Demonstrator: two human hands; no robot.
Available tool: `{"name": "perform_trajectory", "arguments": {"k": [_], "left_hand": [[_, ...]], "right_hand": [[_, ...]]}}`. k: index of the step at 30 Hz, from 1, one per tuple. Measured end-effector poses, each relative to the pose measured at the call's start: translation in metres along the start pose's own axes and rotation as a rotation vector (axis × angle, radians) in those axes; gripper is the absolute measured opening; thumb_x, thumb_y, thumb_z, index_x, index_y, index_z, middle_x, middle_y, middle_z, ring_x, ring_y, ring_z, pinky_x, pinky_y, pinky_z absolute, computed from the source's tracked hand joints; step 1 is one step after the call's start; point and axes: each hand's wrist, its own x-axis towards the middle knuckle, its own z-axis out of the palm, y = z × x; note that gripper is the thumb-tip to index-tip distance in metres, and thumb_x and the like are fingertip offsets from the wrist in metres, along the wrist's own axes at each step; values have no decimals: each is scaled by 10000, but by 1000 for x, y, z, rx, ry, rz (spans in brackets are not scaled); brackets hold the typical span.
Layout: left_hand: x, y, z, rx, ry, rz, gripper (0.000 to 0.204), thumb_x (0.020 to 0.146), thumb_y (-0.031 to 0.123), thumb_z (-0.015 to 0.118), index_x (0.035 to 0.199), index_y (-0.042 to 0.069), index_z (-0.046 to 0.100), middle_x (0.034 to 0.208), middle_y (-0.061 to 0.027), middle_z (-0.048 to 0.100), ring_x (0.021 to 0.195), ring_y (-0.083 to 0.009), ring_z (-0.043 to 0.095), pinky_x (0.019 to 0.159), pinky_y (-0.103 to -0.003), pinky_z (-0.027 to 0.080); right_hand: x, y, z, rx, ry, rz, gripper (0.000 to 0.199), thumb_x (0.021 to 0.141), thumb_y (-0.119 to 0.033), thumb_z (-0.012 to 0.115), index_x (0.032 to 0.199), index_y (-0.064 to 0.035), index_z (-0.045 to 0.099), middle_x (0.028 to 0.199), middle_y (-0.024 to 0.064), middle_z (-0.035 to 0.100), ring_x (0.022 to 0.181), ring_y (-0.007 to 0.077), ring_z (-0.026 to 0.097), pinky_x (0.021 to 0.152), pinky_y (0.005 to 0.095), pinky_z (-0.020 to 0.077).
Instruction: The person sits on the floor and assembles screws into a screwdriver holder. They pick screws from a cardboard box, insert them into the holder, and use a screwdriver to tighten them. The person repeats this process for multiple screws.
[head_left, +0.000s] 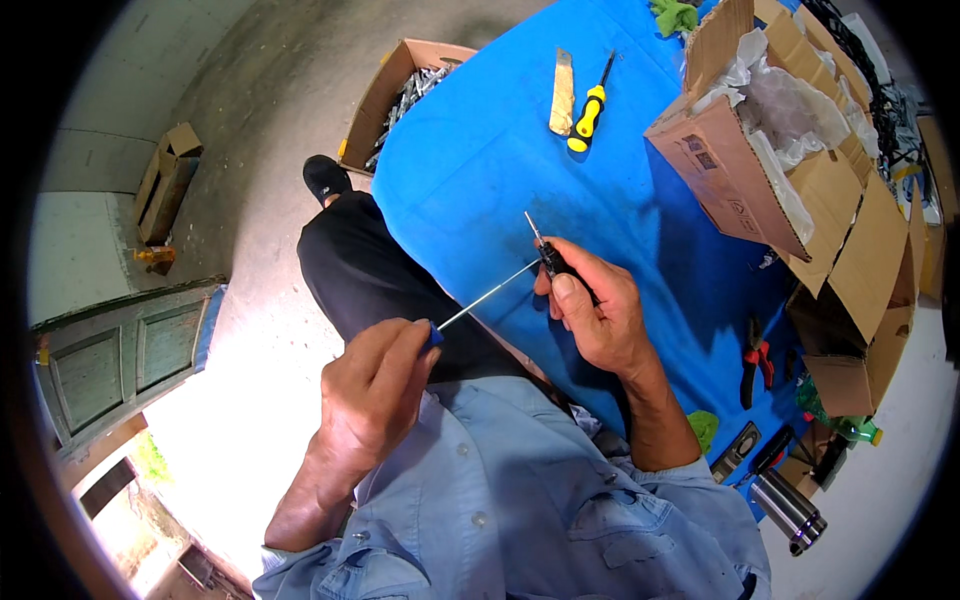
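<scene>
Item: small black part with metal prong, pinched in my closed right hand over the blue cloth. Left hand fisted around a blue-handled screwdriver, tip at the part. I'd keep the shaft aligned, pressure light.

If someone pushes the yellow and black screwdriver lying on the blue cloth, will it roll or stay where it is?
The yellow and black screwdriver would probably roll a little, since its handle looks rounded. The blue cloth seems soft, so it would likely stop soon. It looks rigid and light, easy to lift by the handle. The flat tan piece beside it might block rolling that way.
</scene>
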Motion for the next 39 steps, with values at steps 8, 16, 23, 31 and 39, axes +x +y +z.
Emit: {"name": "perform_trajectory", "arguments": {"k": [8, 16, 23, 31, 39], "left_hand": [[-1, 3, 2, 56, -8, 31, 342, 871, -34, 771, 1196, -38, 663, 997, -204, 703, 835, -322, 737, 677, -367, 614], [8, -7, -9, -498, -153, -368, 203, 1013, 115, 661, 1130, -49, 692, 803, -128, 700, 631, -134, 637, 520, -249, 476], [15, -23, -14, -1168, -342, -929, 259, 1083, 221, 581, 1081, -22, 672, 776, -78, 703, 517, -47, 524, 407, -193, 369], [20, -5, -13, -880, -254, -841, 338, 964, 239, 724, 1165, -9, 615, 846, -76, 685, 538, -57, 551, 418, -193, 406], [9, -4, -10, -574, -192, -562, 390, 853, 140, 758, 1180, 2, 598, 973, -110, 671, 844, -174, 691, 797, -318, 590]], "right_hand": [[0, 0, 0, -8, 0, -14, 338, 1011, -57, 573, 1312, 91, 612, 895, 113, 699, 690, 144, 628, 629, 285, 517], [2, -4, -1, -38, -43, -43, 332, 1009, -48, 573, 1304, 101, 608, 890, 112, 684, 721, 156, 630, 646, 293, 516], [2, -1, -1, -49, -51, -82, 335, 1002, -40, 577, 1304, 102, 608, 896, 115, 687, 735, 173, 637, 664, 308, 524], [1, -1, -1, -41, -34, -25, 349, 1001, -56, 580, 1314, 95, 609, 917, 123, 702, 753, 175, 645, 682, 312, 530], [1, -3, -2, -22, -34, 1, 355, 1008, -85, 588, 1311, 98, 611, 915, 129, 704, 768, 176, 655, 701, 308, 533]]}}
